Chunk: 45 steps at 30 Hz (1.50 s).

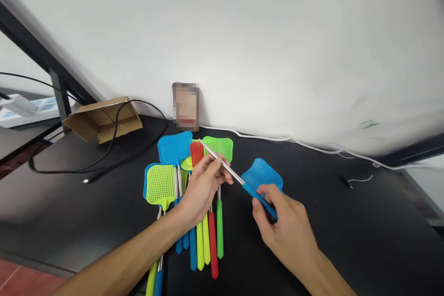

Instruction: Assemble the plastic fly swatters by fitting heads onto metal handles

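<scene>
Between my two hands is a fly swatter handle [239, 179], a silver metal rod with a blue grip, tilted with its bare tip up to the left. My left hand [204, 182] pinches the metal rod near the upper end. The fingers of my right hand [286, 222] close on the blue grip. Just beyond my right hand lies a loose-looking blue swatter head [262, 172], its lower part hidden by the hand. Several fly swatters lie beneath and beside my left hand, among them a yellow swatter [160, 184], a blue swatter [175, 147], a green swatter [219, 229] and a red swatter [213, 245].
An open cardboard box [120, 120] lies at the back left, with a black cable [114, 141] in front. A blurred upright packet [186, 106] leans on the white wall. A white cord [249, 136] runs along the back of the black table [347, 231].
</scene>
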Tool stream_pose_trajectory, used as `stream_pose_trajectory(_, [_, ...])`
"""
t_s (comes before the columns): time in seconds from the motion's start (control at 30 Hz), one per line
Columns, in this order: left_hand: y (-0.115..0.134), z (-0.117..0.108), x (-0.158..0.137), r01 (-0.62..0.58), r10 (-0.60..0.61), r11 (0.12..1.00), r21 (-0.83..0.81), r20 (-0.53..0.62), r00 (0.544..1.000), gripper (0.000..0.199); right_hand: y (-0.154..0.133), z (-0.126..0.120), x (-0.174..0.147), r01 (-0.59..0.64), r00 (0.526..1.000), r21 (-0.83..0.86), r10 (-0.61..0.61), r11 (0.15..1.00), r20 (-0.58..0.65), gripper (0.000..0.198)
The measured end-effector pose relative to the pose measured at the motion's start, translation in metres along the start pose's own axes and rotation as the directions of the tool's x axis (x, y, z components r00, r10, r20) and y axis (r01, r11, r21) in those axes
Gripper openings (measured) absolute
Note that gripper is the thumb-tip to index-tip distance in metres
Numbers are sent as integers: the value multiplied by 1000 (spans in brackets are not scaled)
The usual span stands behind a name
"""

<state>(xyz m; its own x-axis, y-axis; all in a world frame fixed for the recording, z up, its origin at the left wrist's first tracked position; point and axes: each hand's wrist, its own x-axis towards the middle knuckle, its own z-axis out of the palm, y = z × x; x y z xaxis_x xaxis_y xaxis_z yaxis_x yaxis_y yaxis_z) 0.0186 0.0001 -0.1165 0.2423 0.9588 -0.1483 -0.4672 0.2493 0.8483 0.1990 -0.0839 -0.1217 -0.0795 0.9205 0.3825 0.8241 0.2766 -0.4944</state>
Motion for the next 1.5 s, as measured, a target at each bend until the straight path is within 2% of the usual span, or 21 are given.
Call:
stream_pose_trajectory(0.17, [1,2,-1,16,-17,1000,24,48,999,17,0,0,0,0,1000,4,0,1000,3,6])
stream_pose_trajectory(0.47, [-3,3,-6,59,-85,982,178,146,986,23,1,2,0,7,1000,31,-7,999,-4,11])
stream_pose_trajectory(0.8, [-5,2,-6,28,-76,956,291,157,985,27,-3,2,0,11,997,68,-6,998,-74,12])
stream_pose_trajectory(1.07, [-2,0,-7,25,-87,969,246,245,966,25,-5,4,-3,80,990,83,-70,993,-122,11])
stream_pose_trajectory(1.37, [-4,0,-11,-58,-33,959,276,315,948,25,-3,14,-12,65,994,126,-54,990,-91,11])
stream_pose_trajectory(1.5, [-5,2,-11,-69,-34,949,309,317,948,27,-7,14,-11,14,998,144,-6,990,-55,9])
